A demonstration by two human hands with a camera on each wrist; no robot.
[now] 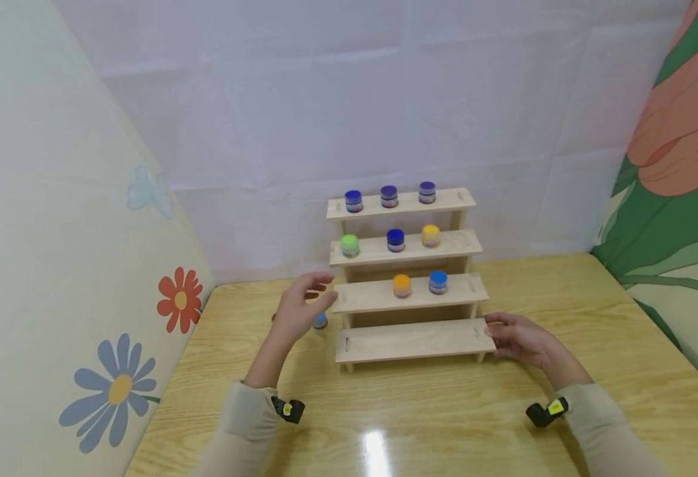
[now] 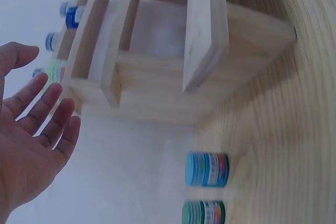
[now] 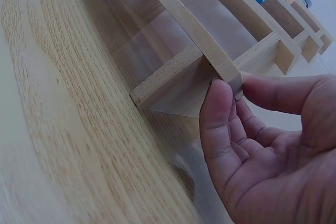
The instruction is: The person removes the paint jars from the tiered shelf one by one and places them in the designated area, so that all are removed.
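A pale wooden stepped rack point(image 1: 411, 341) stands on the table, with small paint jars along its upper boards. My right hand point(image 1: 522, 341) pinches the right end of the rack's lowest board point(image 3: 189, 22) between thumb and fingers. Beside the rack's left side, my left hand point(image 1: 301, 308) is raised with its fingers spread and slightly bent, holding nothing. Below and beyond it a light blue jar point(image 2: 207, 169) and a green jar point(image 2: 203, 212) stand on the table. An orange jar point(image 1: 402, 286) and a blue jar point(image 1: 438, 283) share the board above the lowest one.
The middle board carries a light green jar point(image 1: 350, 246), a dark blue jar point(image 1: 395, 240) and a yellow jar point(image 1: 430, 236). Three blue and purple jars, one a blue jar point(image 1: 353, 201), line the top board. A white cloth point(image 1: 349, 119) hangs behind; a flower-painted panel point(image 1: 86, 265) borders the left.
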